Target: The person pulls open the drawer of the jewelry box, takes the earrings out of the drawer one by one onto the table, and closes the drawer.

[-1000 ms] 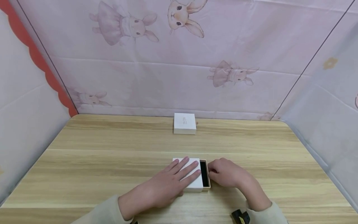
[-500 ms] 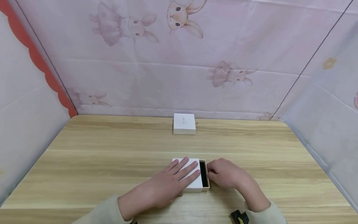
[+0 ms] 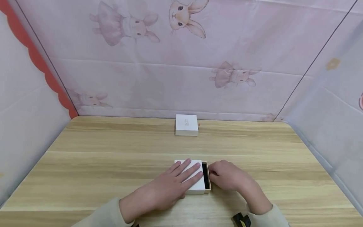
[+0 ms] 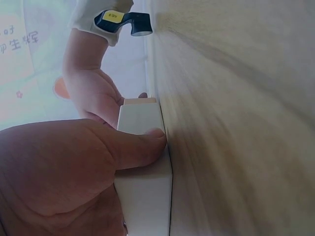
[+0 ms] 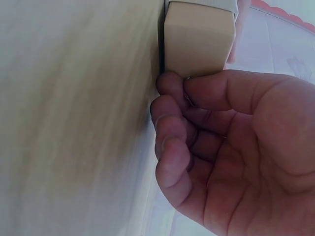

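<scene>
A white sliding gift box point(image 3: 197, 188) lies on the wooden table, its cream drawer point(image 3: 208, 190) pulled out a little on the right and showing a black lining. Across the top of the white sleeve my left hand point(image 3: 165, 193) spreads its fingers, holding it. In the left wrist view my thumb point(image 4: 142, 147) presses the sleeve's near side. My right hand point(image 3: 229, 176) is at the drawer's end, fingers curled. The right wrist view shows thumb and index tips pinched together right against the cream drawer end point(image 5: 199, 42); what lies between them is mostly hidden.
A second white box point(image 3: 186, 122) with gold lettering and a small tab point(image 3: 199, 125) on its right stands near the table's back edge. Rabbit-print cloth point(image 3: 158, 85) rises behind the wooden table point(image 3: 90, 176). A black wrist device point(image 3: 241, 219) sits by the right sleeve.
The drawer has slid slightly left into the sleeve, narrowing the black strip. My right hand has moved left with it. My left hand stays on the box top.
</scene>
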Motion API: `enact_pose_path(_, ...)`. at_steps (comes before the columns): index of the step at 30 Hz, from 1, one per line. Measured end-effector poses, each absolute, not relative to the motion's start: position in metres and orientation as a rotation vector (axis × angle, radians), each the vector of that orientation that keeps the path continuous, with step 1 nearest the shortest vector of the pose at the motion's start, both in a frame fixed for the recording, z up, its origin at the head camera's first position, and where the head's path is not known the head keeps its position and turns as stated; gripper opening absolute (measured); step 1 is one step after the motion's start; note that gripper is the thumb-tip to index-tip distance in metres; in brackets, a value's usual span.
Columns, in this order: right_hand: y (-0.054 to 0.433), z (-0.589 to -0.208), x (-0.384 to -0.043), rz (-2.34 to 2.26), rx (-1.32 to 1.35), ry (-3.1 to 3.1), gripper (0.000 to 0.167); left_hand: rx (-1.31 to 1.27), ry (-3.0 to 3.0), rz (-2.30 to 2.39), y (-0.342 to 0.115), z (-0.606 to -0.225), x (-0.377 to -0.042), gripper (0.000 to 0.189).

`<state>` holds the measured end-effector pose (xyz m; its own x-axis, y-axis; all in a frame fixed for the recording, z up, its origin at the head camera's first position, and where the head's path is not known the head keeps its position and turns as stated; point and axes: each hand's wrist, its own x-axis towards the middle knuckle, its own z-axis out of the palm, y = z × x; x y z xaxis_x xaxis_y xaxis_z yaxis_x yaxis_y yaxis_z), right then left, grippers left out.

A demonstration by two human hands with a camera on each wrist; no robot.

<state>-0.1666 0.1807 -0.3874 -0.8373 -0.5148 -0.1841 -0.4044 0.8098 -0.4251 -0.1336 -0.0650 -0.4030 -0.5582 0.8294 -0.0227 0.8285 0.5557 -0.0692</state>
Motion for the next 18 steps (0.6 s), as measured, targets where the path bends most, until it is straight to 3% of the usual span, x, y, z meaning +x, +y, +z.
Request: enact_pose_path(18,0.1776,-0.3861,-0.1654,-0.547,-0.732,2.718,0.022,-1.471,-2.768,0.107,-0.0655,-0.4027,-0.1337,0.071)
